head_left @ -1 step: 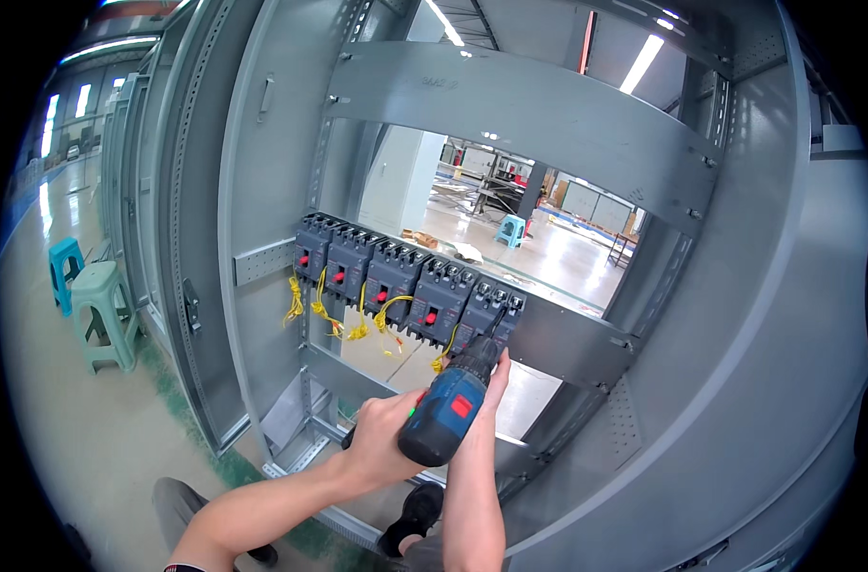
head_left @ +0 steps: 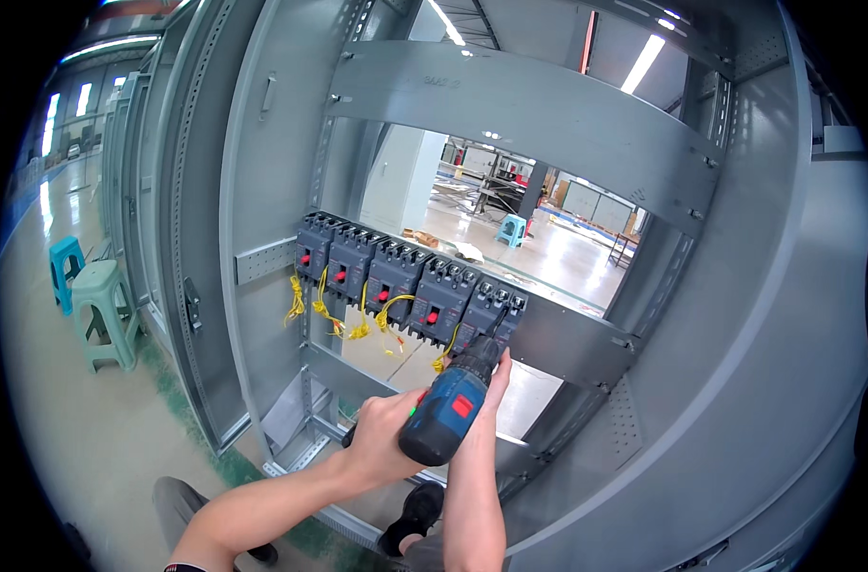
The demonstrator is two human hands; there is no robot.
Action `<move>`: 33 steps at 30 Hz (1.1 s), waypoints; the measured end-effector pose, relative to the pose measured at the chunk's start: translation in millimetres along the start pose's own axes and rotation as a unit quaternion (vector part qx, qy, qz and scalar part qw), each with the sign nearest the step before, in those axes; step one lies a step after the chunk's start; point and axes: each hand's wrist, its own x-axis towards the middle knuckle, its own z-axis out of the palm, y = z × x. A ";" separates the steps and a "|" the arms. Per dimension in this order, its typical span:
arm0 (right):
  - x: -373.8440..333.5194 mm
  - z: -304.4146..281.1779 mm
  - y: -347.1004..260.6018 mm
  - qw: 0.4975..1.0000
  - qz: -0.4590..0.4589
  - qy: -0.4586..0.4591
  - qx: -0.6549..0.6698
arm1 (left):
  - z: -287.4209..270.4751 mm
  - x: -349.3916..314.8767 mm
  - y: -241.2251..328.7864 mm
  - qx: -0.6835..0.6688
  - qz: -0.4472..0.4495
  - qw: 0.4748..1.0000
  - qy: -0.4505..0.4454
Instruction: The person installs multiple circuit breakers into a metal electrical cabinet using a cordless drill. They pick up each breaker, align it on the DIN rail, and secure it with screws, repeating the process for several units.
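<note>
Had the drill sitting low centre, nose pointed up toward 1 o'clock and pressed at the last breaker on the right end of the row. My left hand was wrapped tight round the drill's grip from 8 o'clock. The right hand lay along the drill's far side, fingers stretched up by the chuck, more steadying than clamping; couldn't tell if it was actually closed on anything.

Room-wise: the rail ran off to 3 o'clock just past the bit, and the cabinet's right wall curved in close there. Yellow wires dangled under the breakers at 10 o'clock, near my left knuckles but apart. Above the row was a big open window through the frame. Two stools stood well off at 9 o'clock.
</note>
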 end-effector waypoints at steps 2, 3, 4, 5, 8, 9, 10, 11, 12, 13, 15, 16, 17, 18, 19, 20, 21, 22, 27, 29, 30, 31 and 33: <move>-2.1 3.0 1.9 1.000 -0.010 0.011 -0.007 | -1.8 -0.4 0.1 0.002 0.004 1.000 -0.006; -3.4 6.4 2.4 1.000 -0.018 0.020 -0.012 | -2.3 -0.2 0.1 0.003 0.006 1.000 -0.009; -4.9 10.2 2.6 0.999 -0.032 0.037 -0.018 | -2.2 0.0 1.2 0.002 0.005 1.000 -0.004; -6.6 12.7 2.5 0.997 -0.047 0.055 -0.023 | -1.1 -0.1 3.6 0.001 0.005 1.000 -0.001; -2.3 4.1 -5.4 0.999 -0.032 0.013 -0.015 | 1.0 2.8 7.2 -0.012 0.013 1.000 0.010; -3.4 5.0 -6.7 1.000 -0.026 0.007 -0.014 | 0.9 4.1 7.9 -0.017 0.017 1.000 0.013; -4.4 6.6 -8.7 1.000 -0.020 0.011 -0.017 | 0.2 4.6 9.5 -0.015 0.009 1.000 0.011; -7.0 10.3 -8.1 1.000 -0.020 0.014 -0.020 | -0.7 4.3 11.6 -0.013 0.000 1.000 0.009; -9.6 14.1 -8.9 0.999 -0.020 0.015 -0.024 | -1.3 4.4 13.3 -0.012 -0.009 1.000 0.007; -11.5 16.8 -8.6 0.999 -0.025 0.014 -0.028 | -1.5 5.7 14.6 -0.010 -0.018 1.000 0.003; -14.2 15.6 -9.3 0.998 -0.038 0.022 -0.038 | 1.0 6.2 17.3 -0.010 -0.036 0.999 -0.004; -15.0 13.9 -8.5 0.998 -0.046 0.030 -0.043 | 2.4 3.8 18.0 -0.010 -0.044 0.999 -0.005; -14.6 15.4 -7.4 0.997 -0.053 0.033 -0.046 | 1.9 3.7 19.4 -0.008 -0.047 0.999 -0.004; -14.6 16.4 -6.7 0.998 -0.048 0.035 -0.037 | 1.6 3.5 20.5 -0.005 -0.051 0.999 -0.003; -14.5 17.3 -6.1 0.998 -0.043 0.037 -0.029 | 2.3 2.5 20.7 -0.009 -0.049 0.999 0.005; -14.2 18.3 -5.1 0.998 -0.037 0.039 -0.019 | 3.3 1.5 20.2 -0.011 -0.047 0.999 0.013; -11.6 16.1 -4.9 0.999 -0.027 0.030 -0.007 | 3.4 1.1 20.5 -0.013 -0.046 0.999 0.021; -7.0 11.6 -5.5 1.000 -0.016 0.022 0.005 | 2.4 2.0 21.6 -0.014 -0.043 0.999 0.022; -15.0 22.2 -7.0 0.997 -0.047 0.018 -0.061 | -3.8 13.8 30.5 0.000 -0.063 0.998 -0.017; -30.6 36.3 -3.0 0.978 -0.112 -0.007 -0.174 | -8.8 20.1 37.8 0.019 -0.071 0.997 -0.028; -36.9 40.5 -2.0 0.964 -0.143 -0.019 -0.223 | -8.9 21.0 40.0 0.027 -0.074 0.996 -0.034; -39.7 39.0 -1.3 0.951 -0.167 -0.038 -0.258 | -7.2 19.5 40.2 0.025 -0.075 0.996 -0.031; -41.9 40.1 -1.2 0.938 -0.195 -0.043 -0.283 | -4.4 19.0 41.4 0.019 -0.071 0.997 -0.023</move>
